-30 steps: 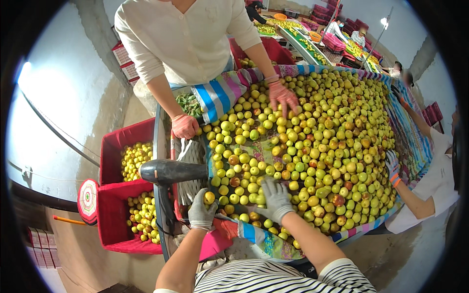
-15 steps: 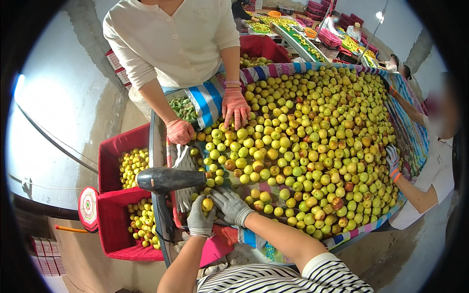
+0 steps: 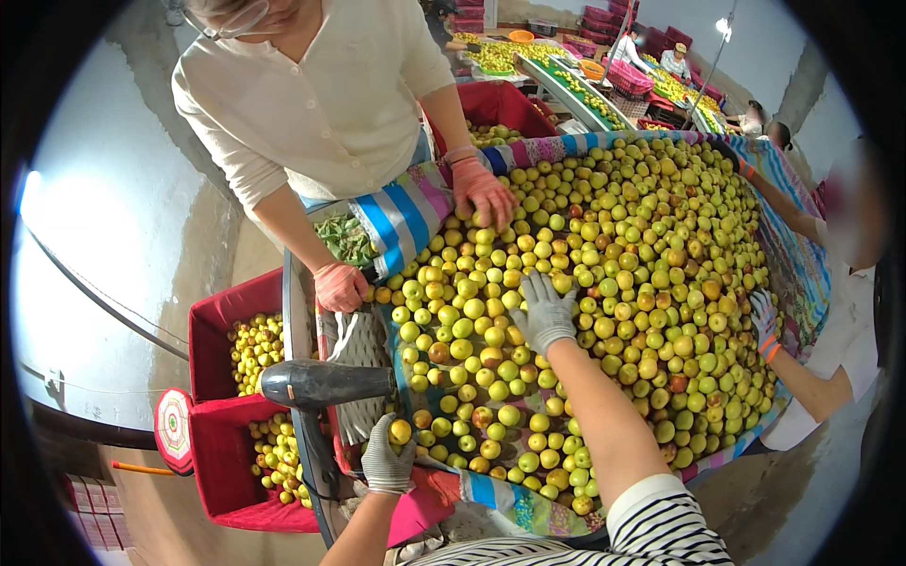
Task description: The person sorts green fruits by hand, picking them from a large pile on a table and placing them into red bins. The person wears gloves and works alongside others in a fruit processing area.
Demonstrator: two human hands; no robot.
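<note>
Hundreds of small round fruits (image 3: 604, 283), yellow-green with some blushing red-brown, lie heaped on the cloth-lined bench (image 3: 406, 212), whose striped and flowered fabric sags under them. Since half a second ago the right hand (image 3: 545, 311) has reached further out over the heap and now lies flat with fingers spread on the fruit, where before it sat close to the near edge. The left hand (image 3: 387, 459) has stayed at the near corner, its fingers curled round one yellow fruit (image 3: 400, 431), held just beside the red crates (image 3: 226, 443) of sorted fruit. Judging by this, one pick is in hand while the other hand searches for the next.

Both hands wear grey knitted gloves. The fruits look smooth, firm and glossy. A dark metal tube (image 3: 326, 382) crosses the bench's rim. Opposite, a person's pink-gloved hands (image 3: 481, 189) rest on the pile.
</note>
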